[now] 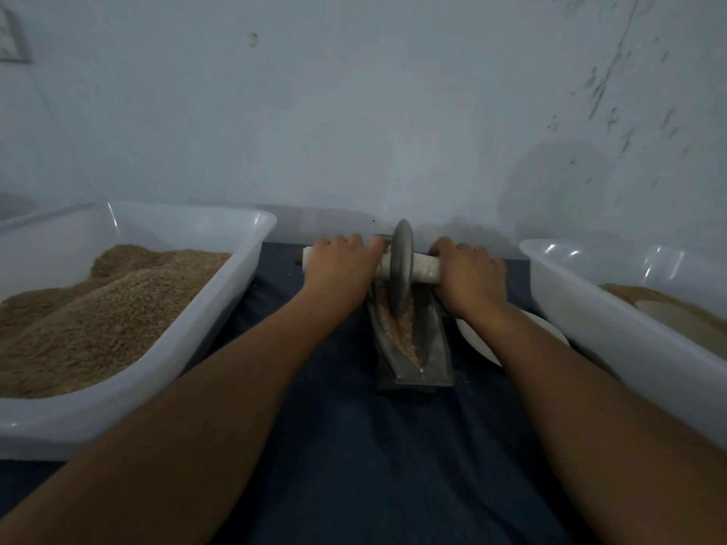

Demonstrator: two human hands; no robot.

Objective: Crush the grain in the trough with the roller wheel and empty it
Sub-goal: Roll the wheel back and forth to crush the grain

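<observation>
Trough [430,357]: a narrow boat-shaped metal trough on a dark base, lying lengthwise on the blue cloth [346,446] at the middle of the bench, its far end near the back edge by the wall [354,112].
Grain [401,336]: a pale, coarse strip along the trough's groove, from under the wheel to the near tip.
Roller wheel [402,265]: a grey disc standing upright on edge in the far half of the trough, its rim down in the grain; a white axle handle [425,270] runs through it crosswise.
Left hand [341,265]: fingers curled over the left end of the handle, gripping it, close beside the disc.
Right hand [470,271]: fingers wrapped over the right end of the handle, gripping it.
Left tub [220,308]: a white plastic tub along the bench's left edge, heaped with brown grain.
Right tub [590,308]: a white plastic tub along the right edge, holding a finer, paler meal.
Plate [478,340]: a white plate between trough and right tub, partly hidden under the right forearm.
</observation>
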